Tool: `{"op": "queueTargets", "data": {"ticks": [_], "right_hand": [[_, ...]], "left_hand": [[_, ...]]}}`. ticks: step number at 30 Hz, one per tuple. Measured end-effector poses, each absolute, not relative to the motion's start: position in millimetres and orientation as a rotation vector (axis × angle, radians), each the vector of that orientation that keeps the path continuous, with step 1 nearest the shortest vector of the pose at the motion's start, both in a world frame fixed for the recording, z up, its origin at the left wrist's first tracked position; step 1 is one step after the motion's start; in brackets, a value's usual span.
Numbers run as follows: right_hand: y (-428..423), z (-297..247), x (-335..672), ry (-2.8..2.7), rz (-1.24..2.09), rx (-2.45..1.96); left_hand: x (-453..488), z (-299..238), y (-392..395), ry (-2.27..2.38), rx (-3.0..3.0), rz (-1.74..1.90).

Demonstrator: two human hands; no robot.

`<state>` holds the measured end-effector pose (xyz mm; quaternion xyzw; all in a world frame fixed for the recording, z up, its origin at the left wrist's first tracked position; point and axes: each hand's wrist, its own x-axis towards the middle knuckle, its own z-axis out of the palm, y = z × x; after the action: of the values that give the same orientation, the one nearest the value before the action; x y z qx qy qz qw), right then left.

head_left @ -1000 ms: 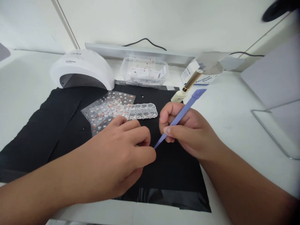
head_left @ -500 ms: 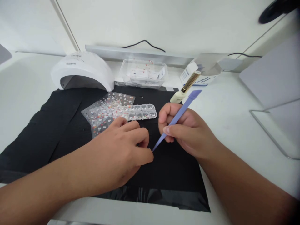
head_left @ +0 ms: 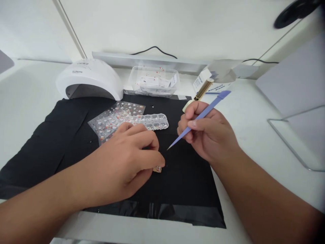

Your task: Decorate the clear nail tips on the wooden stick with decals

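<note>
My left hand (head_left: pixel 127 157) is closed over the black mat (head_left: pixel 188 189), fingers curled. Between its thumb and fingers pokes out a small yellowish false nail (head_left: pixel 157 168) with colourful sparkly bits; the rest of it is hidden. My right hand (head_left: pixel 207 132) grips a purple cuticle stick (head_left: pixel 203 114) like a pen. The stick's thin tip points down and left, a short way above and apart from the false nail. Beyond my left hand lie a clear compartment case (head_left: pixel 157 122) of tiny gems and sheets of stickers (head_left: pixel 109 120), partly covered by the hand.
At the back left stands a white nail lamp (head_left: pixel 88 79). A clear plastic tub (head_left: pixel 154 81) with packets is behind the mat. A gold-capped polish bottle (head_left: pixel 203 89) stands behind my right hand, near an alcohol pads box (head_left: pixel 220 86). A metal stand (head_left: pixel 286 144) is at right.
My right hand has drawn up and to the right, taking the stick's tip away from my left fingers. The left hand has turned slightly, so the decorated nail now shows.
</note>
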<state>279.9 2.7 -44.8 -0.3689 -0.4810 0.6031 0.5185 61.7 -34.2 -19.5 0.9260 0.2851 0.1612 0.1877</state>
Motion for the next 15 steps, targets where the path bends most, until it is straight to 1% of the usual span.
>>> {"op": "queueTargets", "data": {"ticks": [6, 15], "right_hand": [[2.8, -46.2, 279.3, -1.118, 1.436, -0.839], [5.5, -45.4, 280.0, -1.104, 1.409, -0.839]], "left_hand": [[65.3, -25.6, -35.9, 0.744, 2.712, 0.378], [66.4, -26.3, -36.2, 0.768, 2.707, 0.38]]}}
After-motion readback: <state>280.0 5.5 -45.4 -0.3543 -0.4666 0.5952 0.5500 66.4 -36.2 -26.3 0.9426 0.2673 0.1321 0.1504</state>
